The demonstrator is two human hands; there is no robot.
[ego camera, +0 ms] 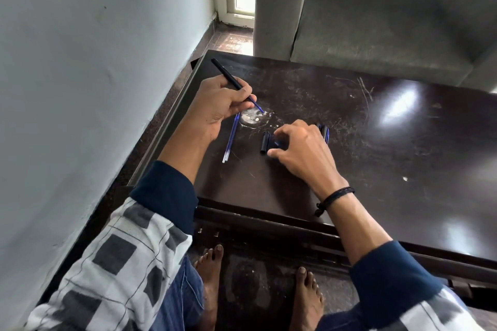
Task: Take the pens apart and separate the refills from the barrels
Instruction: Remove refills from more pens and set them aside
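My left hand (pixel 224 105) grips a black pen barrel (pixel 227 74) that points up and to the left, with a blue refill (pixel 257 105) sticking out of its lower end toward the table. Two loose blue refills (pixel 231 138) lie side by side just below that hand. My right hand (pixel 298 148) rests on the dark table (pixel 376 142) with its fingers curled over small black pen parts (pixel 265 144). More black and blue pens (pixel 325 133) lie behind that hand, partly hidden by it.
A pale scuffed patch (pixel 252 118) marks the tabletop between my hands. A white wall (pixel 80 75) runs close along the left. A grey sofa (pixel 376 21) stands behind the table. My bare feet (pixel 212 271) are on the floor under the near table edge.
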